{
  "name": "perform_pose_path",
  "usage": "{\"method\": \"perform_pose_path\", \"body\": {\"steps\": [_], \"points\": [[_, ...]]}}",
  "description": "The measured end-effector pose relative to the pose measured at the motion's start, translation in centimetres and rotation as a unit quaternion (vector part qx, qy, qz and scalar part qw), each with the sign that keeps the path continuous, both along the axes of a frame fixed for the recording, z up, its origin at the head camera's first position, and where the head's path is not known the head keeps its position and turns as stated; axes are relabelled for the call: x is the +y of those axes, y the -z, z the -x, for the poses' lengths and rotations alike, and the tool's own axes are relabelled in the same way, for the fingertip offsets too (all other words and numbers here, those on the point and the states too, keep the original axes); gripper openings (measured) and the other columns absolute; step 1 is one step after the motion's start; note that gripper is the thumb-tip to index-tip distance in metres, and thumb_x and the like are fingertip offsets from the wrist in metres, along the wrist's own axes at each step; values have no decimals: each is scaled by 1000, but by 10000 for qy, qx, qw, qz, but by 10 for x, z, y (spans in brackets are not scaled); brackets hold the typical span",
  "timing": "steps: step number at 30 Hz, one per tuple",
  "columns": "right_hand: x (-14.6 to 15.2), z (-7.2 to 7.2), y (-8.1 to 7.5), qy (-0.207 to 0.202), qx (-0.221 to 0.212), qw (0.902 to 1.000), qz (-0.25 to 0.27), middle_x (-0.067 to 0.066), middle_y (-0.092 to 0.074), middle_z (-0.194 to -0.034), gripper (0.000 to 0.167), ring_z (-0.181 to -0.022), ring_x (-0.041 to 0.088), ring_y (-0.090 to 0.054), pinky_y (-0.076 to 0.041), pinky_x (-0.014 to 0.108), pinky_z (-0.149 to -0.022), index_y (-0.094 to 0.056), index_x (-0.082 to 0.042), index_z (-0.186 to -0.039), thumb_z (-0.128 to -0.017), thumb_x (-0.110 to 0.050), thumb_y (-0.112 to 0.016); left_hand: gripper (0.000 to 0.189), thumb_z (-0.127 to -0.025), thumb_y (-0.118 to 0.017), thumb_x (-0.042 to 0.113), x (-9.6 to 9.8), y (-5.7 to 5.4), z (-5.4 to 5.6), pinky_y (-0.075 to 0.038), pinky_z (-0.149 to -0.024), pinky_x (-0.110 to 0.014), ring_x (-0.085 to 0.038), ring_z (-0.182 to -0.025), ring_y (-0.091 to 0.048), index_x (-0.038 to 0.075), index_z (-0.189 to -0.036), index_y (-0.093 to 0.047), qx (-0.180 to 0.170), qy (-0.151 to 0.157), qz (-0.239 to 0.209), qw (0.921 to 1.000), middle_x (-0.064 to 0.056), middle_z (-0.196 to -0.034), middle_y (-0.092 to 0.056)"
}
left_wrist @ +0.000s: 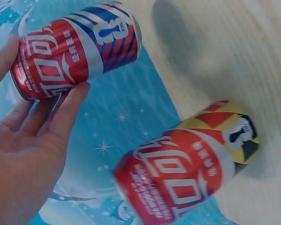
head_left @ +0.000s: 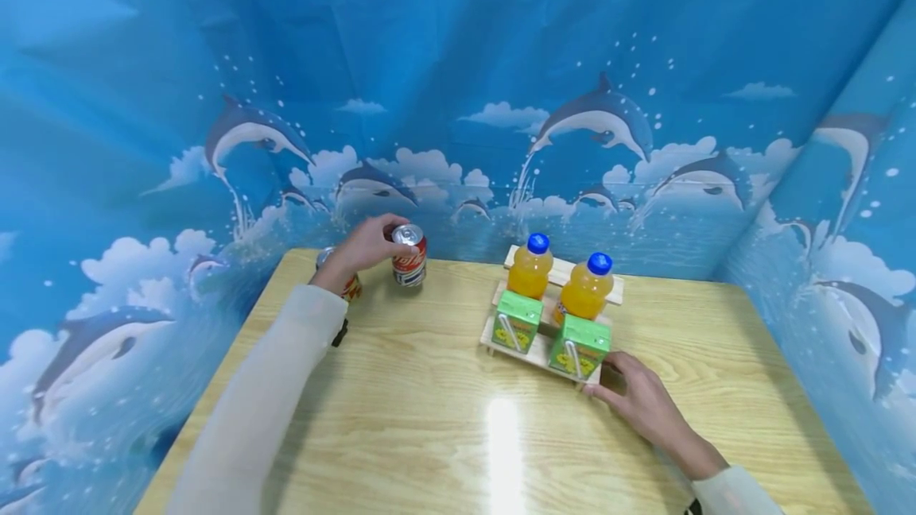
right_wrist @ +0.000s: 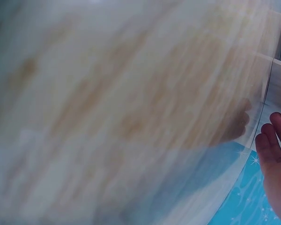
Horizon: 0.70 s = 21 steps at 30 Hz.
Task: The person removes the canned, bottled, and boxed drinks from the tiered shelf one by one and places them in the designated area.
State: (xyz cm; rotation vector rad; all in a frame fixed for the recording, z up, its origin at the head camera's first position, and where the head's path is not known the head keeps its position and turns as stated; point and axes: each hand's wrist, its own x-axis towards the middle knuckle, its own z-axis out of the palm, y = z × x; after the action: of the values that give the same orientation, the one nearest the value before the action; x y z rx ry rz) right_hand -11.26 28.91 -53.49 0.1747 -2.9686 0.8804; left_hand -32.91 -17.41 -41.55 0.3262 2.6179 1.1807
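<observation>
My left hand (head_left: 366,246) grips a red cola can (head_left: 410,270) near its top, towards the back left of the table. In the left wrist view this can (left_wrist: 61,58) shows blue and white stripes at its base, which is clear of the tabletop. A second red can (left_wrist: 180,164), with a yellow and black pattern at its base, stands beside it, partly hidden by my left wrist in the head view. My right hand (head_left: 640,402) pinches the front right corner of a small wooden rack (head_left: 528,354) between thumb and fingers.
Two orange drink bottles (head_left: 528,272) with blue caps stand on the rack's middle step. Two green juice cartons (head_left: 517,320) with straws stand in front of them. Behind and beside the wooden table (head_left: 422,420) hangs a blue dolphin-print curtain (head_left: 444,102).
</observation>
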Motion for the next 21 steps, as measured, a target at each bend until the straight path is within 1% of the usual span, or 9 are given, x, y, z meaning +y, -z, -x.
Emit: {"method": "perform_pose_path", "body": {"steps": [5,10,14,17,21], "points": [[0,1,1,8,-4,10000,12,23,-73,-133,66,-124,44,-70,-56,65,-107,-65,2,-139,-93,-40,-88,71,-101,-80,33,-6,9,-7,-54,-115,-58,-39,-143,-58,9,-160,-50,-42,-214,-17,9998,-20,-156,-58],[0,1,1,-9,10,10000,-8,23,-72,-134,68,-125,44,-70,-56,65,-107,-65,2,-139,-93,-43,-87,69,-102,-79,33,-8,19,-14,-56,-112,-58,-39,-141,-59,11,-161,-49,-113,-529,6,9985,-18,-156,-58],[0,1,0,-36,53,10000,6,23,-73,-134,67,-125,44,-70,-56,65,-107,-65,2,-139,-93,-42,-87,69,-103,-78,31,-10,26,-18,-56,-111,-58,-40,-140,-60,10,-161,-48,-108,-732,-37,9973,-19,-157,-57],[0,1,0,-31,72,10000,15,23,-73,-133,66,-124,44,-70,-56,65,-107,-65,2,-138,-93,-40,-88,68,-103,-77,29,-11,30,-21,-56,-112,-59,-42,-141,-59,10,-162,-48,-77,-832,-117,9964,-21,-158,-56],[0,0,0,-21,24,10000,17,23,-73,-133,66,-125,44,-70,-56,65,-107,-65,2,-139,-93,-40,-87,69,-104,-76,30,-15,35,-24,-55,-112,-60,-43,-142,-59,10,-162,-47,-24,-881,-129,9960,-21,-159,-55]]}}
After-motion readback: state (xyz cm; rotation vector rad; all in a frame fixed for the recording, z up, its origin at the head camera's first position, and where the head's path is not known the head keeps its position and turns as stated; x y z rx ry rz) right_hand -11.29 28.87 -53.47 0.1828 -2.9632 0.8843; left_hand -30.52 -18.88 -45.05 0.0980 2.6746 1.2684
